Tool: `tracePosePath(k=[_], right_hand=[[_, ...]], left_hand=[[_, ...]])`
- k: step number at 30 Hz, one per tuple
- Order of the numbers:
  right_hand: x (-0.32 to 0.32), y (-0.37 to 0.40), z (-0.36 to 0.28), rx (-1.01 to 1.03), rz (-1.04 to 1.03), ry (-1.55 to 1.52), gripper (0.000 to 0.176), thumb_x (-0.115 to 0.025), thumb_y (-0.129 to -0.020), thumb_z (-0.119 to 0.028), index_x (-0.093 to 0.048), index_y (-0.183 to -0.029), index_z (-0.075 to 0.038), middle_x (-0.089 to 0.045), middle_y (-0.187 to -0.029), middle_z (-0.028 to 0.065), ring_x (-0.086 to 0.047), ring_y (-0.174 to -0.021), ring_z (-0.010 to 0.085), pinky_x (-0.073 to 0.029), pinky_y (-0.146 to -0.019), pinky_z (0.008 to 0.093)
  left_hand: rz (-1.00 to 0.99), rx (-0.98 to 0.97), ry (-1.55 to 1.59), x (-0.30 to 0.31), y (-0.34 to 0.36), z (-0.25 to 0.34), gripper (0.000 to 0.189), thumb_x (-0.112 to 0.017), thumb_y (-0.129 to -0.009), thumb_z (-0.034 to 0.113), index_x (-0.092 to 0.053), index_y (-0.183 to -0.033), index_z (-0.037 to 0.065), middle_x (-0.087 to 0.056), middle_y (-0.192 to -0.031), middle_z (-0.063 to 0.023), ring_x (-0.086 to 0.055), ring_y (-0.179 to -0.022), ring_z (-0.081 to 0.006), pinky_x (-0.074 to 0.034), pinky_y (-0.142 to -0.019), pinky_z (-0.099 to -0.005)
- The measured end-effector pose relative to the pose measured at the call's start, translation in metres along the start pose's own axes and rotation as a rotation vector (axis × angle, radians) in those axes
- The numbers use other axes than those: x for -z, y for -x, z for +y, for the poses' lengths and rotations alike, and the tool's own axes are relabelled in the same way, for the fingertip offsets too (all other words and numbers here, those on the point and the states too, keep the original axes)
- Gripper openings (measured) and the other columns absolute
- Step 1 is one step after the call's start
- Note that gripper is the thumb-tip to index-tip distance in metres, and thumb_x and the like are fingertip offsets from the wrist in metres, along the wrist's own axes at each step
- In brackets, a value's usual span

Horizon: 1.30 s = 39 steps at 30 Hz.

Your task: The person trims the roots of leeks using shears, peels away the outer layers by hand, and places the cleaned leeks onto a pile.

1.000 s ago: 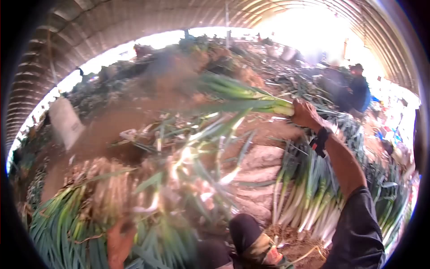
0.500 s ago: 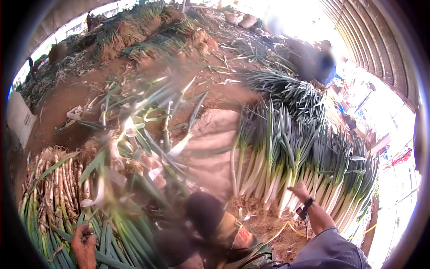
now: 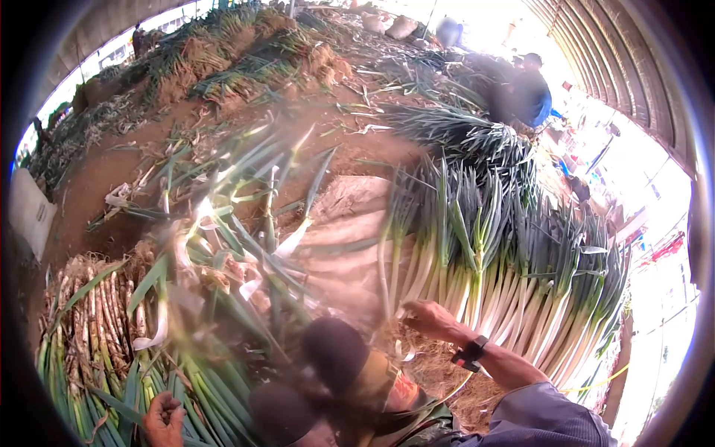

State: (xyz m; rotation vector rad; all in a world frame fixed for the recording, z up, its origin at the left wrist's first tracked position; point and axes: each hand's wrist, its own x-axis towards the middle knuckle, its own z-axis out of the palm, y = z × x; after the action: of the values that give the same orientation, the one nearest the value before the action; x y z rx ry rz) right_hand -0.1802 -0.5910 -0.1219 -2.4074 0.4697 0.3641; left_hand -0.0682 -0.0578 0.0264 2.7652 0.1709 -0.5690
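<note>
At the lower left, my left hand (image 3: pixel 163 421) is over the green leaves of unpeeled leeks (image 3: pixel 89 305), its fingers curled in. Whether a leaf is between those fingers I cannot make out. My right hand (image 3: pixel 428 319), with a dark band (image 3: pixel 469 354) on its wrist, reaches to the root ends at the left side of a row of cleaned leeks (image 3: pixel 477 287). Its fingers are bent and point left; what they hold, if anything, is hidden. The row lies with white stalks toward me and dark green leaves away.
Stripped leaves and loose stalks (image 3: pixel 246 186) litter the soil ahead. A pale sheet (image 3: pixel 346 246) lies left of the row. My dark knees (image 3: pixel 335 357) are between my hands. Another person in blue (image 3: pixel 532 100) is at the back right. A yellow cord (image 3: pixel 596 386) crosses the lower right.
My right hand has moved left along the root ends, from mid-row to the row's left side, and its fingers are more bent. My left hand has shifted slightly right and down.
</note>
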Motion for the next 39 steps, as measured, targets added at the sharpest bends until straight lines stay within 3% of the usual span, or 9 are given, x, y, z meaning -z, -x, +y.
tracePosePath(k=[3, 4, 7, 11, 16, 19, 20, 24, 39], right_hand=[[-0.022, -0.022, -0.039, 0.542, 0.333, 0.091, 0.039, -0.069, -0.092, -0.020, -0.059, -0.125, -0.001, -0.067, -0.110, 0.0226, -0.068, -0.096, 0.0368, -0.056, -0.080, 0.0450], [-0.024, -0.027, -0.054, 0.616, 0.354, 0.092, 0.040, -0.070, -0.091, -0.019, -0.059, -0.125, -0.002, -0.067, -0.110, 0.0224, -0.067, -0.097, 0.0377, -0.056, -0.080, 0.0453], [-0.028, -0.034, -0.137, 0.862, 0.376, 0.115, 0.049, -0.074, -0.086, -0.017, -0.056, -0.129, -0.003, -0.066, -0.114, 0.0209, -0.066, -0.100, 0.0387, -0.056, -0.082, 0.0454], [-0.058, -0.039, -0.214, 0.853, 0.082, 0.203, 0.067, -0.075, -0.082, -0.019, -0.046, -0.141, -0.004, -0.056, -0.132, 0.0205, -0.060, -0.113, 0.0382, -0.055, -0.084, 0.0466], [-0.117, -0.058, -0.239, 0.885, -0.045, 0.448, 0.071, -0.077, -0.082, -0.033, -0.046, -0.139, -0.004, -0.056, -0.122, 0.0189, -0.057, -0.111, 0.0393, -0.051, -0.086, 0.0508], [-0.122, -0.046, -0.256, 0.829, 0.030, 0.500, 0.036, -0.054, -0.098, -0.024, -0.054, -0.132, -0.014, -0.061, -0.111, 0.0185, -0.063, -0.097, 0.0346, -0.052, -0.070, 0.0474], [-0.106, -0.040, -0.273, 0.683, -0.231, 0.503, 0.045, -0.053, -0.098, -0.024, -0.046, -0.141, -0.010, -0.060, -0.112, 0.0212, -0.062, -0.101, 0.0363, -0.051, -0.070, 0.0468], [-0.166, -0.066, -0.217, 0.873, 0.072, 0.555, 0.060, -0.055, -0.097, -0.025, -0.034, -0.145, 0.003, -0.060, -0.111, 0.0217, -0.062, -0.099, 0.0369, -0.051, -0.072, 0.0480], [-0.167, -0.040, -0.211, 0.867, -0.061, 0.668, 0.064, -0.067, -0.081, -0.029, -0.047, -0.132, 0.004, -0.059, -0.101, 0.0154, -0.059, -0.100, 0.0313, -0.049, -0.074, 0.0424]], left_hand=[[0.093, -0.137, 0.199, -0.027, -0.012, -0.034, 0.037, -0.064, -0.097, 0.023, -0.064, -0.130, 0.006, -0.069, -0.123, -0.0144, -0.067, -0.112, -0.0283, -0.050, -0.092, -0.0387], [0.137, -0.257, 0.611, -0.070, -0.048, -0.099, 0.039, -0.065, -0.086, 0.003, -0.060, -0.124, -0.003, -0.066, -0.103, -0.0137, -0.067, -0.095, -0.0216, -0.056, -0.085, -0.0371], [0.130, -0.127, 0.558, -0.054, -0.023, -0.055, 0.040, -0.068, -0.086, 0.004, -0.063, -0.125, -0.002, -0.073, -0.110, -0.0165, -0.070, -0.104, -0.0247, -0.054, -0.095, -0.0374], [0.214, -0.204, 0.455, -0.060, -0.020, -0.049, 0.037, -0.069, -0.085, 0.008, -0.064, -0.121, -0.004, -0.073, -0.107, -0.0149, -0.071, -0.096, -0.0211, -0.055, -0.087, -0.0345], [0.327, -0.307, 0.320, -0.074, -0.023, -0.053, 0.033, -0.070, -0.084, 0.008, -0.066, -0.116, 0.000, -0.072, -0.106, -0.0146, -0.071, -0.091, -0.0245, -0.055, -0.083, -0.0360], [0.341, -0.355, 0.251, -0.077, -0.024, -0.055, 0.032, -0.071, -0.084, 0.010, -0.067, -0.114, 0.001, -0.071, -0.108, -0.0137, -0.071, -0.092, -0.0260, -0.054, -0.084, -0.0374], [0.329, -0.334, 0.256, -0.077, -0.023, -0.055, 0.032, -0.071, -0.084, 0.010, -0.067, -0.114, 0.002, -0.071, -0.108, -0.0135, -0.071, -0.093, -0.0263, -0.054, -0.084, -0.0378], [0.287, -0.270, 0.247, -0.069, -0.022, -0.046, 0.034, -0.072, -0.084, 0.016, -0.067, -0.116, 0.004, -0.071, -0.108, -0.0132, -0.070, -0.094, -0.0296, -0.054, -0.085, -0.0395], [0.052, -0.325, 0.019, -0.074, -0.067, -0.022, 0.041, -0.062, -0.091, 0.029, -0.060, -0.129, 0.012, -0.063, -0.127, -0.0173, -0.061, -0.116, -0.0379, -0.049, -0.097, -0.0464]])
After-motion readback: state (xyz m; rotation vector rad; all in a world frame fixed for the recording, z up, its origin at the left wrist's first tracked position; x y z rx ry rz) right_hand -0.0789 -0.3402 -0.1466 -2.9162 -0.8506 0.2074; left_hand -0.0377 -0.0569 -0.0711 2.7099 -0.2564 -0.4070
